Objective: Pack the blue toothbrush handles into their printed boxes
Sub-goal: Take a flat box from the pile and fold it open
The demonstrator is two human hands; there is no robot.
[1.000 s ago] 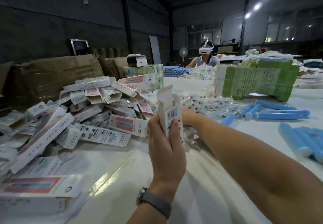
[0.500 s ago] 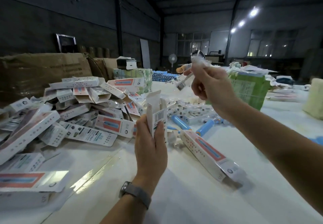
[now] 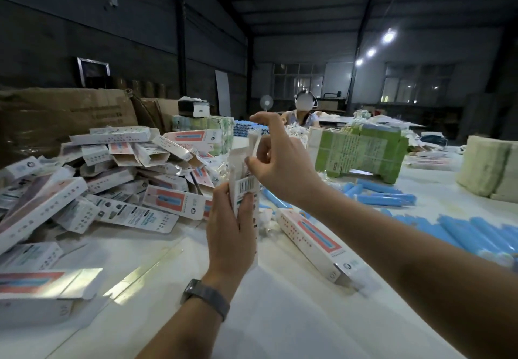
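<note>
My left hand (image 3: 229, 235) holds a white printed box (image 3: 243, 179) upright in front of me, barcode side facing me and top flap open. Right above it, my right hand (image 3: 277, 159) pinches a small clear-wrapped brush head (image 3: 254, 141) and holds it at the box's open mouth. Another printed box (image 3: 311, 243) with a red panel lies flat on the table just right of my left hand. Loose blue toothbrush handles (image 3: 384, 197) lie on the table to the right, with more blue handles (image 3: 459, 232) nearer my right forearm.
A big heap of printed boxes (image 3: 120, 179) fills the left of the white table (image 3: 280, 316). A green bundle of flat cartons (image 3: 361, 154) and a pale stack (image 3: 487, 171) stand at the right. Brown cardboard cartons (image 3: 64, 117) are behind the heap. A person (image 3: 301, 114) sits at the far end.
My right hand reached into the wrapped parts, lifted a small wrapped brush head, then brought it down to the open top of the box. My left hand kept the box upright.
</note>
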